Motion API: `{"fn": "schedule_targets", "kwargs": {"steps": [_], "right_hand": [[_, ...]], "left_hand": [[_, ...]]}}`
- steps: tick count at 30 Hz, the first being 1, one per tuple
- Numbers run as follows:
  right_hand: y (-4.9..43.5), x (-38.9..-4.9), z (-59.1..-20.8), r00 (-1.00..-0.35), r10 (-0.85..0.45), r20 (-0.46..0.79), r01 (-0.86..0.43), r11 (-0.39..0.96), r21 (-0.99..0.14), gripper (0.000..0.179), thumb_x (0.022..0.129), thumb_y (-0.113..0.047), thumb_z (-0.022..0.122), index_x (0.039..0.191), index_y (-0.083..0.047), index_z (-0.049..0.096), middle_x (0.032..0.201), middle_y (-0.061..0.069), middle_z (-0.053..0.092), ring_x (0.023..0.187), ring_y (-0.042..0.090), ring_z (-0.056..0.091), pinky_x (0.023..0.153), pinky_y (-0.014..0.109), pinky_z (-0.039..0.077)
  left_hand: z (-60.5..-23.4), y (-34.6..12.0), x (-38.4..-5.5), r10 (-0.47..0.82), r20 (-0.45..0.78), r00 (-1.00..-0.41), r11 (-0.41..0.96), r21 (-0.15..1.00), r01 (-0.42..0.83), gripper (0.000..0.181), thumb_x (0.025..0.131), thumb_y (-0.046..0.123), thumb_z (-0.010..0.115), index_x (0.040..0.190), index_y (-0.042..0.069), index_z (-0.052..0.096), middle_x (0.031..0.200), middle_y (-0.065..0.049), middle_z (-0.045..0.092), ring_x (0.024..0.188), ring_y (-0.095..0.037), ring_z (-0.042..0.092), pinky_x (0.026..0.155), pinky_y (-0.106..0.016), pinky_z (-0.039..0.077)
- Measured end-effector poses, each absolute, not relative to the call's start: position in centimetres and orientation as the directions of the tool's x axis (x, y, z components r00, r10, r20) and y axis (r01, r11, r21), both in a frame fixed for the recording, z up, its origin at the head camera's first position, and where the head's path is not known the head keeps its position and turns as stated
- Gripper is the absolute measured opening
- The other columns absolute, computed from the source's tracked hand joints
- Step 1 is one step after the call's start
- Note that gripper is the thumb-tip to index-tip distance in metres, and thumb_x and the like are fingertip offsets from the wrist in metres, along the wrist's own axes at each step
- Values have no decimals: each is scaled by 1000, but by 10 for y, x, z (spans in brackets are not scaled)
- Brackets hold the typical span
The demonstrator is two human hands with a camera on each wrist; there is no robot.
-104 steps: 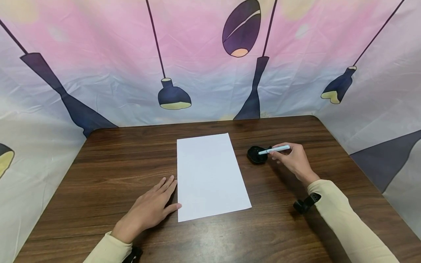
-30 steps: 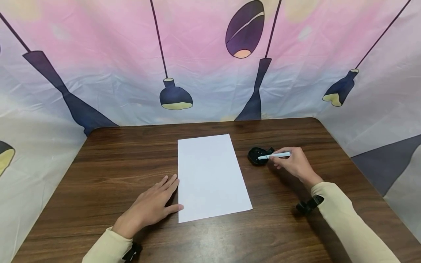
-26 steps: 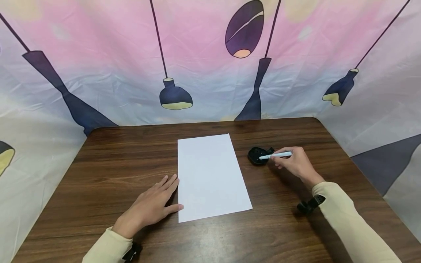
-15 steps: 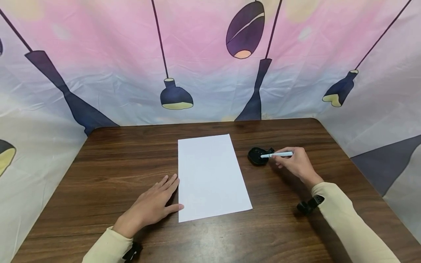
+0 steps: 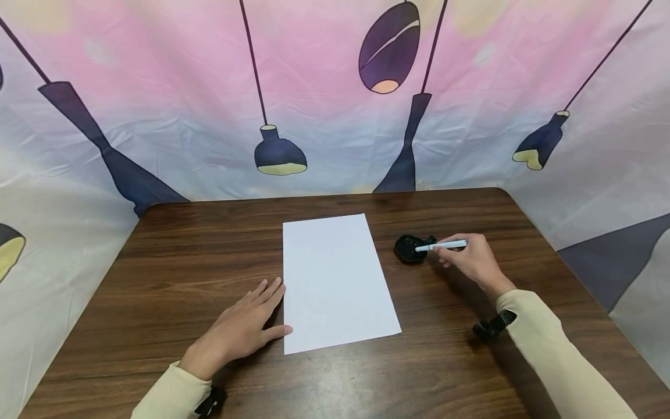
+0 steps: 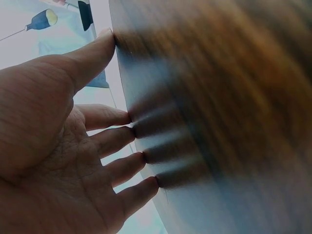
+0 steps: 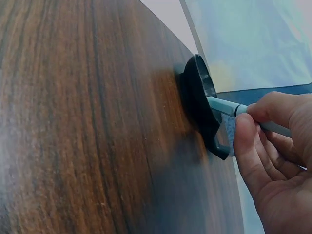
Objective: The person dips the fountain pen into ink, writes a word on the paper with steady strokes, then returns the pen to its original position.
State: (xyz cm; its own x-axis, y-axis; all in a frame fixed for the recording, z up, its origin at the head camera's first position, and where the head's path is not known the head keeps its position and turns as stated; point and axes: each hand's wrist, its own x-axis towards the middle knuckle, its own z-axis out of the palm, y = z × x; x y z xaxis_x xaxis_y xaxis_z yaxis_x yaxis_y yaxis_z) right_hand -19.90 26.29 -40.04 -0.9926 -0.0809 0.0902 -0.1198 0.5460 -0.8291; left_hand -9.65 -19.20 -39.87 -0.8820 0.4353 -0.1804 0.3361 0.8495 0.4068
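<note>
My right hand (image 5: 468, 256) pinches a slim pale blue pen (image 5: 445, 245) between thumb and fingertips. The pen slants down to the left, its lower end inside a small black dish (image 5: 405, 249) with a short curved stub on its side. From the right wrist view, the pen (image 7: 225, 106) has a dark ring near its lower end and reaches over the rim of the dish (image 7: 195, 92). My left hand (image 5: 235, 331) lies spread on the table, fingertips at the left edge of a blank white sheet of paper (image 5: 335, 279), its thumb overlapping the lower left edge.
The dark wood table (image 5: 199, 250) has rounded far corners. A cloth backdrop (image 5: 324, 145) printed with hanging lamps rises behind it and along both sides. A black wrist device (image 5: 494, 326) sits below the right hand, by the pale yellow sleeve (image 5: 555, 349).
The pen's lower end has shifted slightly to the right within the dish, and the right hand with it. The left hand stays at the paper's edge. Paper and dish have not visibly moved.
</note>
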Motion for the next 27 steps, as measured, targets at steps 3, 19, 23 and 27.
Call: {"fn": "schedule_targets", "kwargs": {"steps": [3,19,23,27], "right_hand": [[262,-200,-402,-992,-86,87,-120,541,-832,22,92,-9,76,105,8,74,88,23,75,67,19,73,63,35,62],[271,-196,-398,-991,-74,111,-133,500,-855,21,94,-6,72,107,10,72,97,28,73,72,15,73,67,34,62],[271,-194,-396,-990,-67,126,-143,493,-858,22,94,-7,72,108,10,71,99,28,73,74,13,73,68,33,62],[270,-193,-393,-990,-67,127,-144,480,-866,24,95,-8,72,109,11,70,100,29,72,75,13,73,69,34,62]], "left_hand": [[-399,-192,-97,435,-184,-881,849,409,334,83,99,49,61,158,1,30,166,-16,21,152,-41,17,119,-62,21],[-392,-190,-99,437,-199,-877,857,387,340,85,97,54,61,157,0,33,166,-18,21,151,-43,20,114,-66,26],[-389,-191,-102,441,-194,-876,854,390,344,86,97,53,62,157,-1,33,165,-20,20,150,-44,20,115,-65,25],[-388,-191,-106,449,-194,-872,845,409,344,87,97,54,62,157,-2,33,165,-22,20,151,-44,19,115,-66,25]]}}
